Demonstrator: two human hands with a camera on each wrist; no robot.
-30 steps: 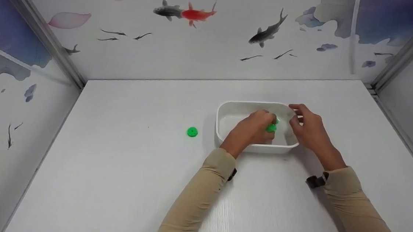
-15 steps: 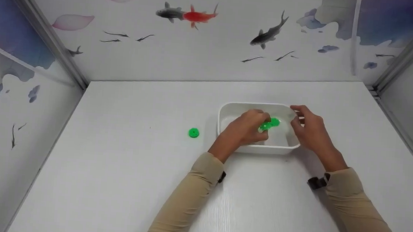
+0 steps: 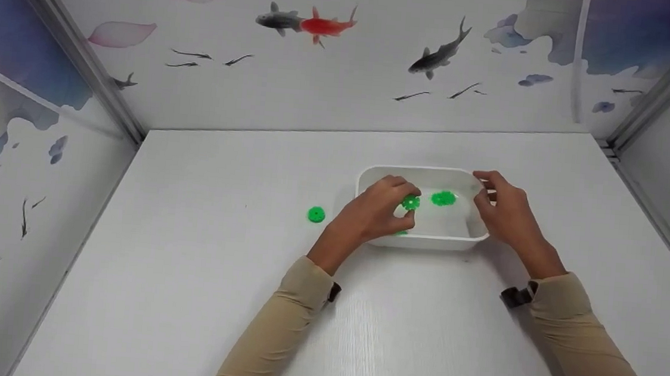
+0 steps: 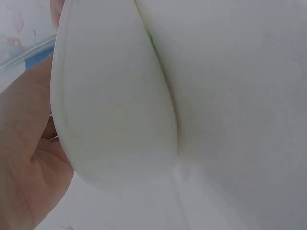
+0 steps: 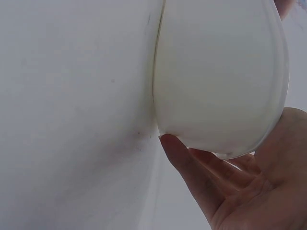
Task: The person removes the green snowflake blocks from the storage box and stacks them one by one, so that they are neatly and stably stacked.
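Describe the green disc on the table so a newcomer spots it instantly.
On the white table stands a white tub. Left of it in the head view lies a small green disc. It sits directly on the table; the other visible green pieces are in or above the tub.

My left forearm [image 3: 274, 320] and right forearm [image 3: 588, 345] slant forward and inward, my left hand [image 3: 370, 210] pinching between thumb and fingertips, while my right hand [image 3: 507, 212], across from it, curls its fingers in a grip.
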